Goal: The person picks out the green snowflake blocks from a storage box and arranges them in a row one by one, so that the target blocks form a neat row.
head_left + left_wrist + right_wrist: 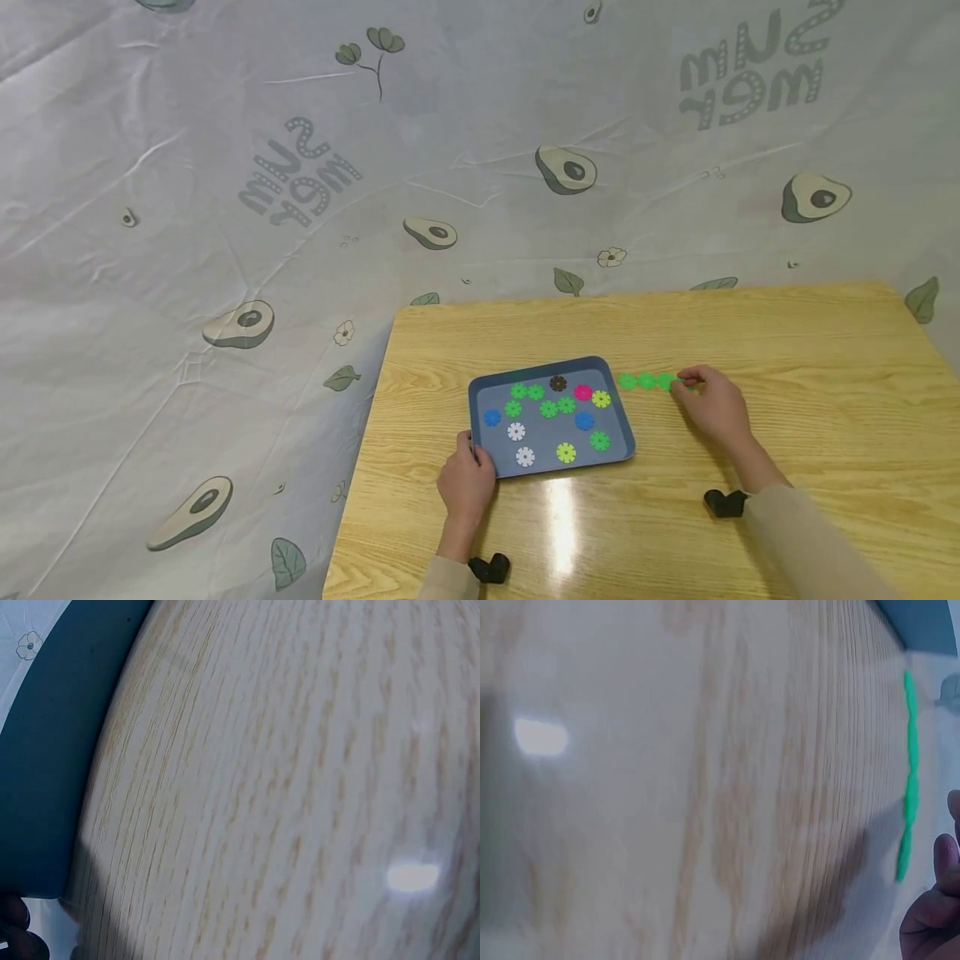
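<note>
On a wooden table [825,375], a person sits or stands out of sight with just two hands and sleeves showing. The left hand [467,483] grips the near left corner of a blue-grey tray [543,437], thumb over the rim. To the tray's right, just beside it, lies a green strip [647,381], a straight row of notched discs, four as far as I can count. The right hand [716,408] bends its fingers at the strip's far end from the tray; from above they seem to meet the last disc, from the wrist a gap shows, so I cannot tell whether they pinch it. I judge the work partly done: the strip is formed outside the tray, while six green discs [599,440] lie inside it, two pairs of them close enough that I cannot say whether they join. Also in the tray are two blue discs [584,421], two white discs [516,431], two yellow-green discs [566,452], a brown disc [558,383] and a pink disc [582,392], all apparently unused.
</note>
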{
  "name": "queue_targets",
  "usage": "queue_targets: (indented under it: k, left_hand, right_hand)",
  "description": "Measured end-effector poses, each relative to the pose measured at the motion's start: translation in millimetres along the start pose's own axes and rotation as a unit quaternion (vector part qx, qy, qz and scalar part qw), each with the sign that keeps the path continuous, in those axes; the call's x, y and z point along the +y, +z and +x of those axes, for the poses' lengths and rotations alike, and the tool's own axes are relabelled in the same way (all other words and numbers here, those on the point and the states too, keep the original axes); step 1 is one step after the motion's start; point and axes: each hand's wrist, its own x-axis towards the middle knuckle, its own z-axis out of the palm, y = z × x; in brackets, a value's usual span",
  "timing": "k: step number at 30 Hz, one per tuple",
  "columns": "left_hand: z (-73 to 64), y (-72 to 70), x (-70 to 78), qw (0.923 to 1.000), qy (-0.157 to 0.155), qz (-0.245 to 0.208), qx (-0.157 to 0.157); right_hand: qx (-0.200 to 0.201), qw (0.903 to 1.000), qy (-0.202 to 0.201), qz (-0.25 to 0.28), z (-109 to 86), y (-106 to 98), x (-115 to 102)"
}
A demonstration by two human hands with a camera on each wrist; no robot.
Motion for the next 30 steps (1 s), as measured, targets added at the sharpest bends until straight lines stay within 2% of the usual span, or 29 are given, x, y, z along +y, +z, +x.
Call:
queue_targets:
  k: [6, 12, 18, 30]
  left_hand:
    - [-0.5, -0.1, -0.3, 1.0, 0.006, 0.0, 0.005]
    - [0.4, 0.8, -1.0, 1.0, 0.0, 0.004, -0.003]
    - [1.2, 1.5, -2.0, 1.0, 0.001, 0.005, -0.004]
    - [-0.1, 0.3, -0.5, 0.9999, 0.01, 0.011, 0.006]
  right_hand:
    - [-0.008, 0.9997, -0.024, -0.002, -10.6, 13.2, -20.2]
    - [-0.009, 0.9984, -0.055, 0.005, -21.8, 28.6, -41.4]
    - [-0.015, 0.9962, -0.085, 0.004, -30.4, 44.9, -55.3]
    - [-0.078, 0.9882, -0.131, -0.017, -44.9, 61.1, -65.7]
